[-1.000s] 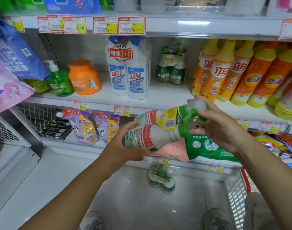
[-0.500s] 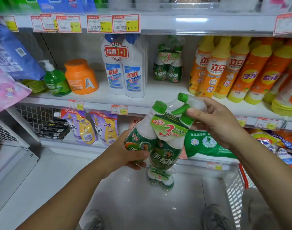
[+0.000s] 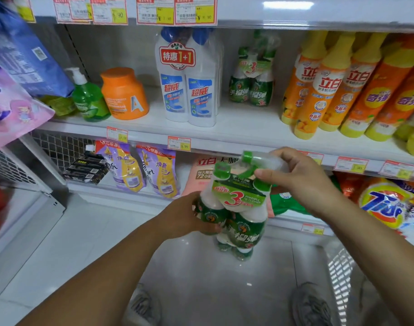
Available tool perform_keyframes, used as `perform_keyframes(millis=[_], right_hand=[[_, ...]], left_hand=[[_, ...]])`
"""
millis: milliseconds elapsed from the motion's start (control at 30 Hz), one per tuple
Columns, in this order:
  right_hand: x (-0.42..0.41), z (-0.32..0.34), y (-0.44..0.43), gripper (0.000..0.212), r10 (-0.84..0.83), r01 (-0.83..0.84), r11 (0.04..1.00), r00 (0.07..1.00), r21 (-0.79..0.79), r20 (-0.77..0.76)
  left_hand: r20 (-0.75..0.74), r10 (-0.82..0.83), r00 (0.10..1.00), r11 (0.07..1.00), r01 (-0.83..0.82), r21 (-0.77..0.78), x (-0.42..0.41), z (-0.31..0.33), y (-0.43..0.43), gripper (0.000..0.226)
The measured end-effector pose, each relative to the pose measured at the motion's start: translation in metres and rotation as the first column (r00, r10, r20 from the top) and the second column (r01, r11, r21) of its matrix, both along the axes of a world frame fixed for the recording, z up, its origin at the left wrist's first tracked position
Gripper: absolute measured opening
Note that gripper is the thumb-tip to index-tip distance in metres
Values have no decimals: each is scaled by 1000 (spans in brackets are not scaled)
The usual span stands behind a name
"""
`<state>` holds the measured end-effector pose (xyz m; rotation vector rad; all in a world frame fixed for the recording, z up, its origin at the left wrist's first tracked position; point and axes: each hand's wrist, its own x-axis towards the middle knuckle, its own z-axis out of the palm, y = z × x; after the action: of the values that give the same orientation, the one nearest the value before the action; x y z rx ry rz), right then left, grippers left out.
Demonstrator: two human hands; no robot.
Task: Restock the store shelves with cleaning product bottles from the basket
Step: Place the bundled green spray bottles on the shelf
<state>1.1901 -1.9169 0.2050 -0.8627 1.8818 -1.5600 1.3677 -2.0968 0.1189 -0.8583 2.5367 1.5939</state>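
Left hand [image 3: 184,217] grip clamped round bottle pack [image 3: 236,208] base; right hand [image 3: 300,180] grip clamped on its top; pack upright.

The three-bottle pack [image 3: 239,201] of green-and-white spray cleaner is upright in the air, below the front edge of the middle shelf [image 3: 236,124]; a matching pack [image 3: 250,76] stands on that shelf.

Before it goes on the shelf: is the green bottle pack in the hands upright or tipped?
Nearly upright: the bottle pack has green caps on top, bases below.
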Motion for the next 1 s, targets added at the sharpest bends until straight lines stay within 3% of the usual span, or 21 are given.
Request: perform_keyframes(millis=[167,267,367,500,600,833,1000], right_hand=[[12,-53,-11,28,25,-17,983,999,181,-43],[16,-94,-18,32,58,-31,954,995,298,-86],[17,-140,-19,33,67,-27,923,994,384,-90],[21,-195,-16,32,22,34,878,993,477,-112],[23,-223,-12,36,-41,79,877,995,474,-91],[36,-277,-1,37,-52,94,805,995,586,-90],[42,-295,2,43,-83,136,808,990,574,-117]], left_hand=[[119,-98,988,990,109,-90,-12,-27,-21,66],[87,-84,993,945,107,-309,-26,-33,-34,67],[-72,-101,992,794,37,-607,-42,-33,-43,67],[-279,-167,946,490,-166,-856,-65,-39,-60,69],[-295,-183,938,359,-216,-908,-80,-46,-76,71],[-222,-144,964,325,-166,-931,-96,-75,-102,78],[-177,-146,973,300,-127,-945,-98,-82,-106,81]])
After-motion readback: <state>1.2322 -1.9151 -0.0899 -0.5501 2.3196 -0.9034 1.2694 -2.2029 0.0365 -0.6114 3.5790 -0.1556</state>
